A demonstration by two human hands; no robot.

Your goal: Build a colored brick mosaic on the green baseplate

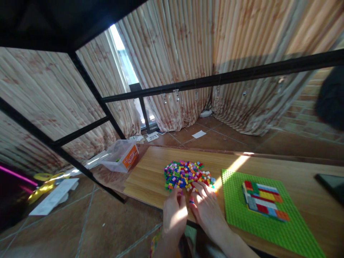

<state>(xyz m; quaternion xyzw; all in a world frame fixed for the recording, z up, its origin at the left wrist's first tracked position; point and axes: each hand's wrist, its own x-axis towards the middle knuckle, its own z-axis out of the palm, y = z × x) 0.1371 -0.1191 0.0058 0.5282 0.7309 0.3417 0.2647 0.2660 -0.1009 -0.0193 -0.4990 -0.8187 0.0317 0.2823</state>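
A heap of small multicoloured building bricks [185, 173] lies on the low wooden table. At its near edge is my left hand [174, 213], fingers curled into a pinch. A purple-pink spot shows by those fingertips, too small to tell whether it is held. My right hand [206, 206] rests over the heap's near right side, its fingers stretched out among the bricks. Beside its thumb is a small blue brick [191, 201] with some red next to it. To the right, a green baseplate [233, 211] carries a flat block of joined coloured bricks [264, 199].
Past the left end of the wooden table [145, 172] stands a clear plastic box [116, 165] with an orange label. A dark flat object [331, 186] lies at the table's right. Black metal bars [172, 86] cross ahead, before curtains. Papers [199, 134] lie on the tiled floor.
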